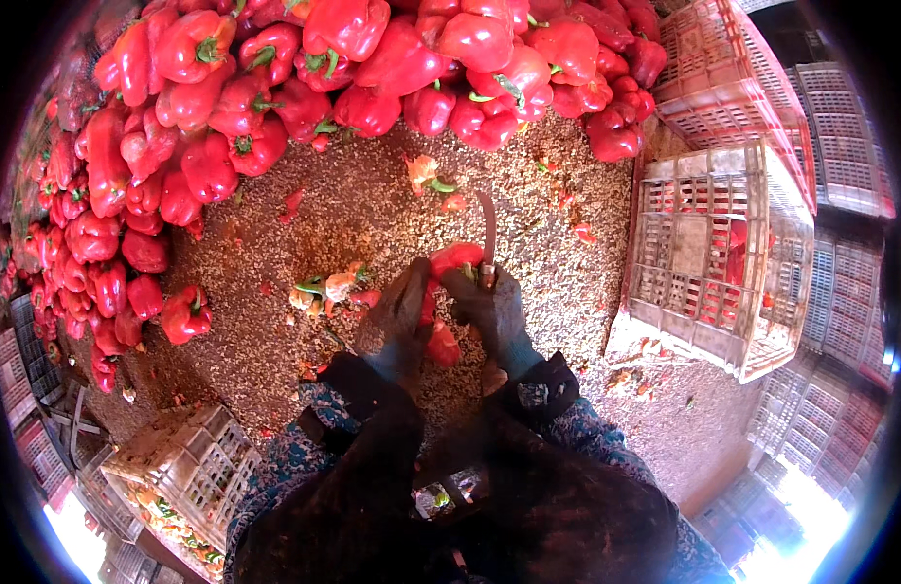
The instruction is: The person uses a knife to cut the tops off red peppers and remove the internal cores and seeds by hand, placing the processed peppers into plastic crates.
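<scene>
From my end I see the left hand curled against a red pepper, which sits between both hands, above the seed-strewn floor. The right hand is wrapped around the handle of a curved knife, its blade pointing away from me — clear of the flesh, as far as I can tell. Whether the right fingers also touch the pepper, I can't tell. Going by the stem scraps nearby, I'd call this the coring step; next needs a firm left grip and the blade turned inward — slowly.
</scene>
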Motion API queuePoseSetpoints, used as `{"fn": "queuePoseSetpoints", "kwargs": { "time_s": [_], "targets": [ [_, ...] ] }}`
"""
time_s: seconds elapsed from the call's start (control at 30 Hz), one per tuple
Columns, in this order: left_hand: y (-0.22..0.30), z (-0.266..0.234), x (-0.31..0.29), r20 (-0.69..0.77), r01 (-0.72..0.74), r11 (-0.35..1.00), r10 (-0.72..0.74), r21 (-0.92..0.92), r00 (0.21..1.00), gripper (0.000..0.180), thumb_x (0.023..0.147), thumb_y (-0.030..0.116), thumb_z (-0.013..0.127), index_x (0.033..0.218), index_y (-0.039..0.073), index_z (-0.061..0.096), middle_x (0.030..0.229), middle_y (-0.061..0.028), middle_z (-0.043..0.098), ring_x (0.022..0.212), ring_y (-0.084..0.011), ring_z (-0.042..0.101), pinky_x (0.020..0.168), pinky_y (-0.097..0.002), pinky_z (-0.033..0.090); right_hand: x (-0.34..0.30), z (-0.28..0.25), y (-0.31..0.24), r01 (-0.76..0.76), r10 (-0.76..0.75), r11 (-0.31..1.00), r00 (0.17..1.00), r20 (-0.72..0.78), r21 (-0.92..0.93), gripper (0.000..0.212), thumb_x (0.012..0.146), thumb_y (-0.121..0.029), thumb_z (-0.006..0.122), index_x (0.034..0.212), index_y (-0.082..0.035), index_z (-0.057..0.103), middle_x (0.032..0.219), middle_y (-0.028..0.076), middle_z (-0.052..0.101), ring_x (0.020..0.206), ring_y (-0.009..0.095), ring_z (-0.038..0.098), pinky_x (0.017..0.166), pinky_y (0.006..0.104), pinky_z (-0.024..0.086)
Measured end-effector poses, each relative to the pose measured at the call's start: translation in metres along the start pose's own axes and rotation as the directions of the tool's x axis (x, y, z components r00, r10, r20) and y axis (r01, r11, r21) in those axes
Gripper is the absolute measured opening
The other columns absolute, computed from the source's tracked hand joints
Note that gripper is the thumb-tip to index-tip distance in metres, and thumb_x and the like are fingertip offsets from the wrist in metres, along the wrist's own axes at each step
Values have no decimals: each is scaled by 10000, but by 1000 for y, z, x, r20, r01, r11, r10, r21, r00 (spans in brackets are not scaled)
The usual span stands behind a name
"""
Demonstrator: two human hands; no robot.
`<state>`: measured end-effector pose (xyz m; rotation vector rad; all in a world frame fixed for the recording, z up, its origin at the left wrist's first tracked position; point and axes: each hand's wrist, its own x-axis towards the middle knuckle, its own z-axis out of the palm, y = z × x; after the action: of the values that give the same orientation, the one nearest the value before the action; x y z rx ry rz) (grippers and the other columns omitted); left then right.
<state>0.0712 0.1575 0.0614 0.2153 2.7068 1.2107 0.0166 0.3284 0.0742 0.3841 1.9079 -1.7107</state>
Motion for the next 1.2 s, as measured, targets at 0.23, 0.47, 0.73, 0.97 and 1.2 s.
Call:
{"fn": "queuePoseSetpoints", "kwargs": {
  "time_s": [0.23, 0.47, 0.73, 0.97, 1.2],
  "targets": [
    [-4, -34, 8, 398, 517, 147, -478, -843, 783, 557, 985, 276, 622, 1442, 22, 430, 1329, -130, 573, 1195, -254, 603, 1007, -359, 514, -2, -10, 5, 455, -344, 772, 886, 311, -444, 406, 827, -264, 812, 1080, -14, 616, 932, 160, 707, 836, 273, 715, 717, 408, 564],
    [-19, -36, 17, 372, 333, 722, -113, -607, 921, 272, 960, 208, 621, 1180, 49, 608, 1099, -118, 599, 926, -198, 613, 738, -316, 515, -10, 1, 22, 654, -343, 569, 739, 580, -497, 505, 773, -334, 818, 1112, -58, 564, 999, 197, 615, 838, 382, 648, 688, 476, 521],
    [-20, -21, -1, 232, 110, 612, 124, -783, 965, 397, 940, 212, 630, 1280, 14, 572, 1217, -104, 622, 1070, -221, 618, 925, -373, 511, -22, 4, -2, 349, -347, 935, 861, 371, 67, 331, 897, -162, 704, 1194, -35, 634, 966, 88, 704, 700, 167, 659, 593, 323, 529],
    [-24, -17, -8, 397, 429, 71, -270, -901, 877, 642, 854, 253, 636, 1405, -30, 470, 1299, -126, 603, 1187, -216, 586, 1033, -363, 461, -4, -43, -39, 239, -220, 868, 971, -94, 435, 336, 987, -165, 619, 1265, 20, 578, 892, 74, 694, 528, 96, 570, 495, 244, 501],
    [-46, 0, -15, -36, 218, 543, -417, -811, 908, 640, 922, 304, 643, 1433, -22, 436, 1313, -126, 580, 1206, -224, 561, 1035, -357, 448, -10, -77, -21, 129, -259, 892, 932, -255, -433, 439, 975, -248, 660, 1322, 8, 581, 847, 61, 690, 616, 102, 622, 529, 271, 500]
  ]
}}
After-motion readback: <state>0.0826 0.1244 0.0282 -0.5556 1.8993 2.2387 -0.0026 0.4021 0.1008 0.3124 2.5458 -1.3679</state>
